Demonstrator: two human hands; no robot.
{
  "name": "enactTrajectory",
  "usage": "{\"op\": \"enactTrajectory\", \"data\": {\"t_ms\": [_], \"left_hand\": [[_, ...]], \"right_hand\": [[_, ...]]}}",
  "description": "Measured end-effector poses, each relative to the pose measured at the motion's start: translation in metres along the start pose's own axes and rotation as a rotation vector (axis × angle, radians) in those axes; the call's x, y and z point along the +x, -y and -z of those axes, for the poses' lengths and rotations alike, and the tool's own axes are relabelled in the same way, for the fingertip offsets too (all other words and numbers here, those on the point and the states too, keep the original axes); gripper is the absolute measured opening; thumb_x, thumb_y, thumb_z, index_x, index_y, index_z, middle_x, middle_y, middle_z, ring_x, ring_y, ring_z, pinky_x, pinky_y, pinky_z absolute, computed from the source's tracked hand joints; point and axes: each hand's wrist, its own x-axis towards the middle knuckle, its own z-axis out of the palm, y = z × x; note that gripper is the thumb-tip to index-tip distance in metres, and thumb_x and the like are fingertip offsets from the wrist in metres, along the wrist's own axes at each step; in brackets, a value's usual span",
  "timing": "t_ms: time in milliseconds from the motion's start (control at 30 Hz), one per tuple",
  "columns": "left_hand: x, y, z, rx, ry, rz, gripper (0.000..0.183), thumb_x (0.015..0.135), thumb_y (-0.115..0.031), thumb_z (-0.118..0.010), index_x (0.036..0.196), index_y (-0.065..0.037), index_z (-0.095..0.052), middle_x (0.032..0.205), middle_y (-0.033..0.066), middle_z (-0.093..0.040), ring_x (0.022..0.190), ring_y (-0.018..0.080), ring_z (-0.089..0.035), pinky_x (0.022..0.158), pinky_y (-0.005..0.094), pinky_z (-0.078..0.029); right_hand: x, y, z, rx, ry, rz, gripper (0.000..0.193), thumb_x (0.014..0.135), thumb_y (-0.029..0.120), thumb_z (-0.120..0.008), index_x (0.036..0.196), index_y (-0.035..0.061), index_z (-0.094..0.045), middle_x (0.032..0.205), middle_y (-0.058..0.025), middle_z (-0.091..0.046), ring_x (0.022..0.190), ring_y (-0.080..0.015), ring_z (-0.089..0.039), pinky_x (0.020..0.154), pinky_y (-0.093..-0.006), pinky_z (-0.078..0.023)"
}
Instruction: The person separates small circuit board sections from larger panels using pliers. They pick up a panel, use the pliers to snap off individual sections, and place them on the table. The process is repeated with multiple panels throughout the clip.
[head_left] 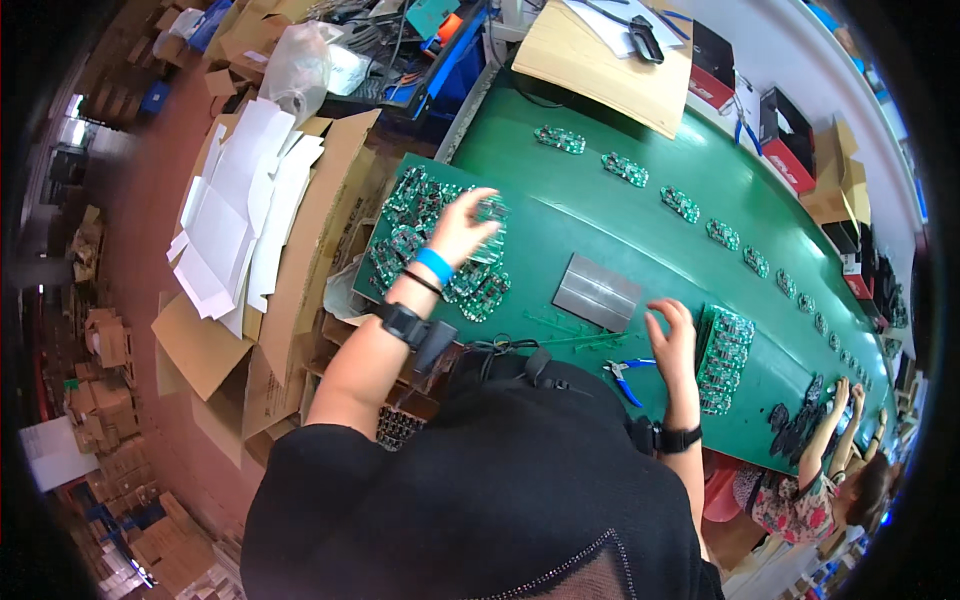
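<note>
At the pile of green circuit boards (405, 205), my left hand (462, 232) has its fingers and thumb closed around the edge of a circuit board (492, 211). My right hand (674, 338) holds nothing; its fingers are slightly curled and apart, just above the table. It is between a flat grey metal block (597, 292) and a stack of unsplit green circuit board panels (727, 358). Blue-handled cutting pliers (627, 380) lie to the left of my right wrist. Thin green board strips (575, 330) are scattered below the block.
A row of circuit boards (680, 204) runs along the green table (540, 230). Cardboard boxes with white sheets (235, 210) stand left of it. At the right, a co-worker (800, 505) reaches over dark parts (800, 425). A cardboard sheet (600, 70) lies at the back.
</note>
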Motion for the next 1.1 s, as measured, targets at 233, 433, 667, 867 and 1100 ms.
{"op": "enactTrajectory", "data": {"t_ms": [233, 433, 667, 867, 1100], "left_hand": [[-0.010, 0.024, 0.069, 0.712, -0.007, 0.013, 0.053, 0.070, -0.009, -0.075, 0.121, -0.012, -0.059, 0.093, 0.0084, -0.060, 0.087, 0.0216, -0.057, 0.079, 0.0336, -0.049], [-0.009, 0.000, 0.037, 0.666, -0.275, -0.252, 0.025, 0.078, -0.010, -0.068, 0.103, -0.005, -0.066, 0.097, 0.0120, -0.062, 0.091, 0.0258, -0.060, 0.081, 0.0346, -0.050], [-0.022, -0.053, -0.053, 0.081, 0.189, -0.022, 0.017, 0.085, -0.010, -0.063, 0.098, 0.000, -0.067, 0.091, 0.0063, -0.068, 0.080, 0.0121, -0.062, 0.073, 0.0265, -0.051], [-0.037, -0.090, -0.141, -0.363, 0.780, 0.380, 0.049, 0.089, -0.030, -0.065, 0.129, -0.006, -0.051, 0.127, 0.0098, -0.055, 0.116, 0.0174, -0.052, 0.089, 0.0309, -0.047], [-0.051, -0.051, -0.162, -1.115, 0.694, 0.546, 0.060, 0.090, -0.038, -0.060, 0.139, -0.024, -0.029, 0.137, 0.0068, -0.043, 0.127, 0.0261, -0.043, 0.098, 0.0485, -0.042]], "right_hand": [[-0.061, -0.090, 0.040, -0.768, -0.393, -0.388, 0.084, 0.065, 0.029, -0.081, 0.138, 0.0201, -0.041, 0.130, -0.0194, -0.044, 0.115, -0.0375, -0.047, 0.095, -0.0518, -0.039], [-0.076, -0.112, 0.053, -0.677, -0.137, -0.794, 0.114, 0.054, 0.046, -0.084, 0.147, 0.0295, -0.020, 0.136, -0.0219, -0.038, 0.118, -0.0405, -0.047, 0.092, -0.0551, -0.042], [-0.077, -0.104, 0.074, -0.537, -0.296, -0.706, 0.107, 0.057, 0.039, -0.082, 0.146, 0.0247, -0.023, 0.132, -0.0227, -0.040, 0.122, -0.0397, -0.039, 0.101, -0.0497, -0.033], [-0.059, -0.030, 0.051, -0.016, -0.264, -0.182, 0.105, 0.056, 0.031, -0.084, 0.142, 0.0048, -0.028, 0.128, -0.0220, -0.044, 0.120, -0.0367, -0.042, 0.104, -0.0451, -0.032], [-0.017, 0.046, 0.007, 1.283, 0.302, -0.286, 0.056, 0.090, 0.018, -0.059, 0.139, 0.0027, -0.038, 0.121, -0.0088, -0.057, 0.105, -0.0159, -0.053, 0.088, -0.0294, -0.044]]}}
